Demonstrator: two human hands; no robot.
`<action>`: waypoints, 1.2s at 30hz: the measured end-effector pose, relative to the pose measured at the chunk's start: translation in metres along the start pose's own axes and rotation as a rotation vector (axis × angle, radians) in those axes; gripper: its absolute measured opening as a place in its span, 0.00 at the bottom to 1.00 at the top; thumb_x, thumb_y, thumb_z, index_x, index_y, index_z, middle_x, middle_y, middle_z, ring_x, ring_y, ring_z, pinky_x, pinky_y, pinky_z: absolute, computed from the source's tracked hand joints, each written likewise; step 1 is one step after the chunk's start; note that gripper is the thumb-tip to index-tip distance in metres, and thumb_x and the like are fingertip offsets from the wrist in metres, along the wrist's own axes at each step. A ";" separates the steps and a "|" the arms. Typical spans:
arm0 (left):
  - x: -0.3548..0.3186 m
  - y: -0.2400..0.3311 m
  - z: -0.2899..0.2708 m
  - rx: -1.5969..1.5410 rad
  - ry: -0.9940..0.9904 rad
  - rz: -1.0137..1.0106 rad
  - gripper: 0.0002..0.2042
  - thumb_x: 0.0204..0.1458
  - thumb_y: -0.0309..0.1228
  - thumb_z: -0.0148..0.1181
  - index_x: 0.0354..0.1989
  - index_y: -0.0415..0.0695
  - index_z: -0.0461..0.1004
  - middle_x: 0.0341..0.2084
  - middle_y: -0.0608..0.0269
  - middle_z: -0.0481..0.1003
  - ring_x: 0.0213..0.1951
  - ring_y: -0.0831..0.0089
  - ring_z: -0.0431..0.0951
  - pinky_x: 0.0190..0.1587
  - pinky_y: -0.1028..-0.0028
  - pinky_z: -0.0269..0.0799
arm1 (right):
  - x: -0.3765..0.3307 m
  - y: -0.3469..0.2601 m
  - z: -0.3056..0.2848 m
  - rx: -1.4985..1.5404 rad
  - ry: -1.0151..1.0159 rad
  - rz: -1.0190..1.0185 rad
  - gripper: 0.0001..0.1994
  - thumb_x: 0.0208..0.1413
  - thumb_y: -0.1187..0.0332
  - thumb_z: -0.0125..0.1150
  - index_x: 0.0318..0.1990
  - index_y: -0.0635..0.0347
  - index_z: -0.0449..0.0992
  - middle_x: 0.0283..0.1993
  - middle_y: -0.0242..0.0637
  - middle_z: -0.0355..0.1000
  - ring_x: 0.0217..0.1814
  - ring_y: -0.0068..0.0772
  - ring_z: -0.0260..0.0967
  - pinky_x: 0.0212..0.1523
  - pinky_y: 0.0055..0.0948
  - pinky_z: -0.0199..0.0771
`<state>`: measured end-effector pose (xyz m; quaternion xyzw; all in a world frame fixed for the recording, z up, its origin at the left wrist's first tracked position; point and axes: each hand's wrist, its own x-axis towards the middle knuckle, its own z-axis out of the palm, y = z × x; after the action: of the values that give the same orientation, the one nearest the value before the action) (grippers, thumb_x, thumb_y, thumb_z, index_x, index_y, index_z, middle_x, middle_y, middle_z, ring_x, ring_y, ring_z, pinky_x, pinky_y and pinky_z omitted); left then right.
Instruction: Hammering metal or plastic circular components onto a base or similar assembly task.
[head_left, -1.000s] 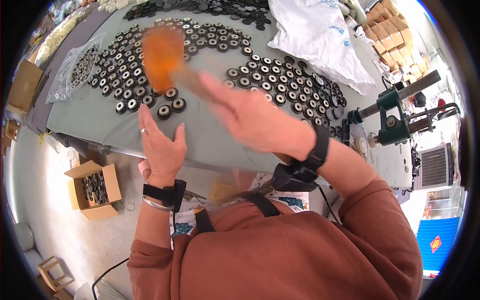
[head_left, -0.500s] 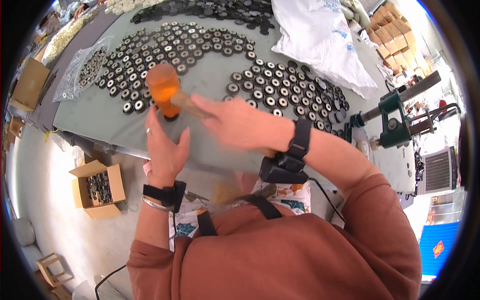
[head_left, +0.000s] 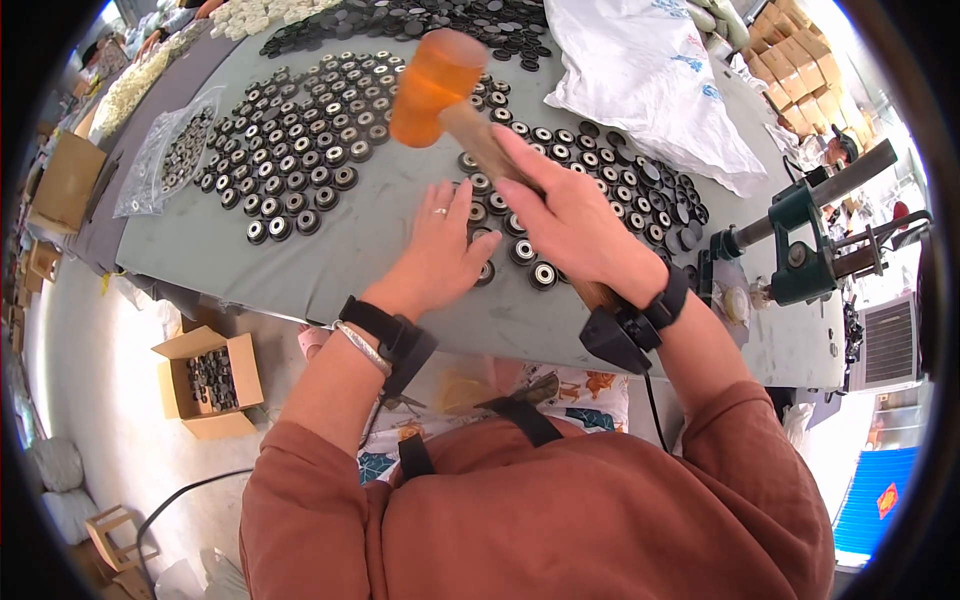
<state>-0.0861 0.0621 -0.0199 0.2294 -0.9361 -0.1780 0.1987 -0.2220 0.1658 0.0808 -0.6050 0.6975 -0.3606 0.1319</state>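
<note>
My right hand (head_left: 575, 215) is wrapped round the wooden handle of a mallet (head_left: 436, 88) with a translucent orange head. The mallet head hangs raised over the table, above the gap between two groups of small wheels. Low on the table, my left hand (head_left: 432, 252) stretches its fingers out at the left edge of the right-hand group of black wheels (head_left: 543, 274) with metal bearings in their centres. Its thumb and fingertips are beside the nearest wheels, and it holds nothing that I can see. Another group of such wheels (head_left: 288, 163) spreads over the table at the left.
A green metal press (head_left: 795, 240) stands at the right. Black discs (head_left: 380, 22) and a white sack (head_left: 650, 95) lie at the back, a clear bag of bearings (head_left: 180, 150) at the left. On the floor sits an open carton (head_left: 245, 370) of black parts.
The mallet has risen off a wheel and moved right in my right hand. My left hand has shifted right, from the left group to the right-hand wheels.
</note>
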 end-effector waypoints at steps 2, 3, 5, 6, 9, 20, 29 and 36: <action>0.000 -0.003 -0.006 -0.316 0.019 0.047 0.29 0.54 0.33 0.53 0.60 0.30 0.53 0.59 0.35 0.55 0.63 0.46 0.53 0.64 0.59 0.48 | 0.016 -0.002 0.009 -0.014 -0.033 -0.071 0.25 0.58 0.66 0.49 0.64 0.54 0.57 0.31 0.48 0.72 0.28 0.37 0.70 0.33 0.31 0.70; -0.004 -0.008 -0.010 -0.315 0.018 0.048 0.29 0.54 0.33 0.53 0.60 0.30 0.53 0.59 0.35 0.55 0.63 0.46 0.53 0.64 0.59 0.48 | 0.026 -0.003 0.017 -0.029 -0.068 -0.140 0.25 0.58 0.65 0.49 0.64 0.55 0.57 0.33 0.50 0.72 0.30 0.42 0.72 0.34 0.34 0.71; -0.028 -0.016 -0.022 -0.236 0.116 -0.126 0.26 0.54 0.30 0.52 0.59 0.31 0.55 0.59 0.38 0.58 0.62 0.47 0.54 0.63 0.60 0.49 | 0.043 -0.034 0.018 0.021 -0.107 -0.107 0.25 0.58 0.65 0.48 0.63 0.56 0.56 0.34 0.52 0.72 0.32 0.48 0.72 0.35 0.37 0.71; -0.041 -0.023 -0.026 -0.238 0.120 -0.132 0.26 0.54 0.30 0.52 0.59 0.31 0.55 0.59 0.38 0.58 0.62 0.47 0.54 0.63 0.60 0.49 | 0.052 -0.047 0.023 0.071 -0.154 -0.083 0.25 0.59 0.65 0.47 0.63 0.57 0.55 0.35 0.54 0.73 0.34 0.54 0.72 0.36 0.41 0.71; -0.066 -0.038 -0.041 -0.148 0.187 -0.180 0.27 0.53 0.32 0.54 0.58 0.30 0.57 0.57 0.35 0.59 0.62 0.43 0.54 0.63 0.57 0.51 | 0.062 -0.029 0.054 -0.055 -0.193 -0.096 0.25 0.59 0.65 0.45 0.64 0.57 0.53 0.33 0.56 0.72 0.32 0.56 0.72 0.34 0.42 0.71; -0.085 -0.072 -0.043 0.137 0.373 -0.313 0.33 0.49 0.31 0.58 0.61 0.31 0.51 0.57 0.39 0.59 0.60 0.45 0.56 0.62 0.57 0.52 | 0.056 -0.062 0.063 -0.025 -0.155 -0.156 0.25 0.59 0.66 0.46 0.64 0.57 0.54 0.30 0.56 0.71 0.28 0.55 0.71 0.30 0.40 0.70; -0.084 -0.072 -0.044 -0.097 0.560 -0.338 0.32 0.48 0.22 0.51 0.63 0.32 0.46 0.55 0.39 0.61 0.57 0.45 0.61 0.59 0.60 0.57 | 0.048 -0.088 0.055 -0.042 -0.267 -0.148 0.24 0.58 0.66 0.43 0.62 0.64 0.53 0.28 0.56 0.72 0.29 0.58 0.70 0.32 0.48 0.69; -0.076 -0.079 -0.051 -0.104 0.417 -0.406 0.26 0.49 0.20 0.46 0.60 0.31 0.53 0.55 0.40 0.62 0.57 0.47 0.62 0.58 0.61 0.58 | 0.053 -0.047 0.074 -0.165 -0.451 -0.109 0.25 0.60 0.64 0.44 0.64 0.57 0.54 0.30 0.54 0.72 0.27 0.54 0.71 0.31 0.43 0.71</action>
<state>0.0275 0.0224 -0.0321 0.4330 -0.7998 -0.2107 0.3584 -0.1537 0.0898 0.0730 -0.7158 0.6437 -0.1646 0.2148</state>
